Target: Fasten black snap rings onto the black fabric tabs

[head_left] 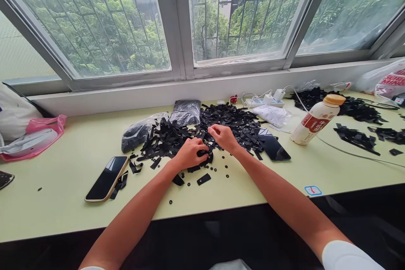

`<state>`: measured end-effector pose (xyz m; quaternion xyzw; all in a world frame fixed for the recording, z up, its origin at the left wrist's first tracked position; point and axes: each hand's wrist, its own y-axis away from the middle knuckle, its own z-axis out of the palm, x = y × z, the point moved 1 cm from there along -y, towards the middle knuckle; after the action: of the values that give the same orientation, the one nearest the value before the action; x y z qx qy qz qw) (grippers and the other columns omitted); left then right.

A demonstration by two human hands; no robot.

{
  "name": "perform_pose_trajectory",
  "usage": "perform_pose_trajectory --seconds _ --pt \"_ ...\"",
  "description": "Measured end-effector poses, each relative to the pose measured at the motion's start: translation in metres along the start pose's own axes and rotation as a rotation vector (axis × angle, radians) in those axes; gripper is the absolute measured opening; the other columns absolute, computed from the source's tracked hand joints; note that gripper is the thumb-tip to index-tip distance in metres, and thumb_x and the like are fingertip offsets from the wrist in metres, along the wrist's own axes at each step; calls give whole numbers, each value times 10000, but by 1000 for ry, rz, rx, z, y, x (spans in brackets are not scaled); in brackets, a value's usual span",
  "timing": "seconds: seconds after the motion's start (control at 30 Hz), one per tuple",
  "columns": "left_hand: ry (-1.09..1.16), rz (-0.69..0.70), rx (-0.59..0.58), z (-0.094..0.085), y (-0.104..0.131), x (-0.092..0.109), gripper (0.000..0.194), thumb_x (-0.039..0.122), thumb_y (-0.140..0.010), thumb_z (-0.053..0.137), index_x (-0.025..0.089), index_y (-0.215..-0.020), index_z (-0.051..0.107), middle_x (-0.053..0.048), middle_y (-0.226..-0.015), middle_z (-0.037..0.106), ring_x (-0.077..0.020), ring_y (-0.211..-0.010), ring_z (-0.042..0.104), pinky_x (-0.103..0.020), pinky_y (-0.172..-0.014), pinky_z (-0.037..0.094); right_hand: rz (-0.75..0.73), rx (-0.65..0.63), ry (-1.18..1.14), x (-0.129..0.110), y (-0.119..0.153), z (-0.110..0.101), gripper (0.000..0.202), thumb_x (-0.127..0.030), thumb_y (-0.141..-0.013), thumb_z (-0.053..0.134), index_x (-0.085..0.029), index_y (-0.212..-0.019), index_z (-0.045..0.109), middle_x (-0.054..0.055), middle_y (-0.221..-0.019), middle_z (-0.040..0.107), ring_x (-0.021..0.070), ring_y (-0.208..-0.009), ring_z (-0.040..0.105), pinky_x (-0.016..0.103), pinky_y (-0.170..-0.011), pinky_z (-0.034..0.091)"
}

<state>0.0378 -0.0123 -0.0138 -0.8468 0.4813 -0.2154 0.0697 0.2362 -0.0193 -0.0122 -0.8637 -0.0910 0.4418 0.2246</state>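
Observation:
My left hand point(191, 153) is at the front of a wide heap of black fabric strips point(167, 137), its fingers curled around some dark strips. Just to its right, my right hand point(223, 136) is raised over the heap with thumb and fingers pinched together. Whatever lies in that pinch is too small to make out. Small round black buttons point(227, 176) are scattered on the table below both hands. One flat black strip with a small white mark point(203, 179) lies in front of my left hand.
A phone in a tan case point(106, 178) lies at the left and a dark phone point(274, 147) at the right. A bottle with an orange cap point(318, 120) stands beyond it, near a cable and a power strip point(264, 102). Plastic-wrapped black packs point(185, 112) sit behind the heap.

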Motion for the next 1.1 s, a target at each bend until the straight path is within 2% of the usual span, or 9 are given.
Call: perform_pose_trajectory --seconds 0.13,0.23,0.33,0.47,0.6,0.67,0.77,0.87,1.1 --pt "63 -78 92 7 -3 -8 181 229 -888 600 234 -947 770 -67 -919 694 -233 -924 614 -366 -872 437 -56 -86 8 -2 2 3 404 -482 -968 483 -184 -795 694 -2 -670 609 135 -614 486 263 -589 347" --pt "199 -189 210 6 -3 -16 194 254 -916 579 199 -979 754 -74 -949 729 -221 -899 642 -342 -856 472 -105 -220 -17 -2 4 7 328 -451 -948 548 -191 -857 727 9 -763 678 141 -669 546 257 -623 386" --pt "308 -265 255 2 -2 -18 215 314 -930 573 183 -958 742 -56 -928 745 -201 -824 648 -308 -790 484 -126 -295 -25 2 4 10 228 -376 -926 598 -201 -917 744 27 -876 726 161 -756 608 266 -689 431" --pt "408 -311 233 0 -3 -17 265 373 -939 557 177 -931 735 -22 -832 725 -171 -734 620 -270 -692 461 -106 -265 -57 4 4 13 206 -304 -951 556 -194 -940 730 53 -954 732 190 -875 651 290 -799 467" --pt "451 -382 255 2 -3 -19 256 367 -913 579 165 -863 729 -20 -765 712 -165 -690 619 -265 -667 459 -69 5 81 -5 5 11 183 -312 -946 575 -195 -1034 684 64 -989 673 173 -797 612 283 -752 460" --pt "454 -424 296 3 -3 -21 256 369 -897 596 161 -841 734 -26 -741 712 -167 -671 623 -271 -663 466 -89 100 172 -10 7 10 182 -335 -967 550 -202 -1001 669 60 -971 646 168 -786 589 277 -739 443" --pt "525 -460 328 5 -3 -23 251 368 -873 623 150 -890 745 -42 -755 730 -183 -687 652 -282 -678 489 -159 32 217 -10 8 13 249 -340 -1010 487 -208 -883 655 45 -890 626 164 -803 578 262 -734 417" --pt "625 -464 331 6 -4 -24 263 360 -858 646 138 -962 743 -57 -794 747 -197 -733 678 -289 -712 510 -161 -88 209 -6 9 17 284 -324 -1032 456 -199 -869 652 35 -850 615 149 -775 573 251 -699 395" --pt "726 -342 225 10 -4 -21 261 371 -884 636 151 -962 754 -46 -815 721 -172 -733 647 -277 -710 499 -216 -186 303 -9 14 23 298 -334 -1036 450 -190 -842 624 38 -867 595 142 -747 527 263 -618 312"
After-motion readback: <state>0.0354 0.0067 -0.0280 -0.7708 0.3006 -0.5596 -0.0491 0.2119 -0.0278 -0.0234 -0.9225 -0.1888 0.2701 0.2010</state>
